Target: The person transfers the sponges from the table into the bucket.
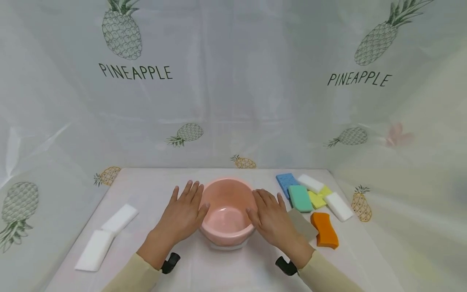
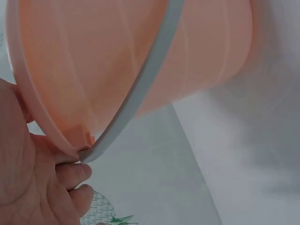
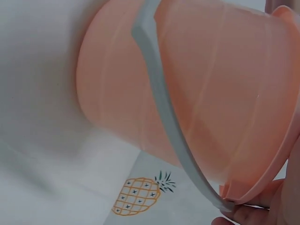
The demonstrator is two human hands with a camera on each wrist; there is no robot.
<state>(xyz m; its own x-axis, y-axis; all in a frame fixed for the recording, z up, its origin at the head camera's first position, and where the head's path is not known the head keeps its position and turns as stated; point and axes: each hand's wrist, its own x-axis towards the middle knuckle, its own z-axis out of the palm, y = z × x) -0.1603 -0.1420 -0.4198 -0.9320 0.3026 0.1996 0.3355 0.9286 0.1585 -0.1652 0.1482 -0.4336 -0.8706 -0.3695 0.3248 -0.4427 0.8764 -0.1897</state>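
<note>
A pink plastic bucket [image 1: 228, 235] stands in the middle of the white table, in front of me. Its grey handle [image 2: 149, 77] hangs down along the outer wall, as both wrist views show. My left hand [image 1: 185, 213] rests at the left of the rim, fingers straight and pointing forward, thumb near the rim. Opposite it, my right hand [image 1: 271, 217] lies at the right of the rim, its fingers straight too. In the wrist views, fingertips of each hand touch or nearly touch the spot where the handle joins the rim.
At the right lie a blue sponge [image 1: 285, 182], a green one [image 1: 300, 198], an orange one [image 1: 324, 230], a grey pad [image 1: 303, 225], yellow pieces [image 1: 317, 199] and white blocks [image 1: 338, 207]. Two white blocks [image 1: 95, 249] lie at the left. A pineapple-print sheet [image 1: 233, 93] hangs behind.
</note>
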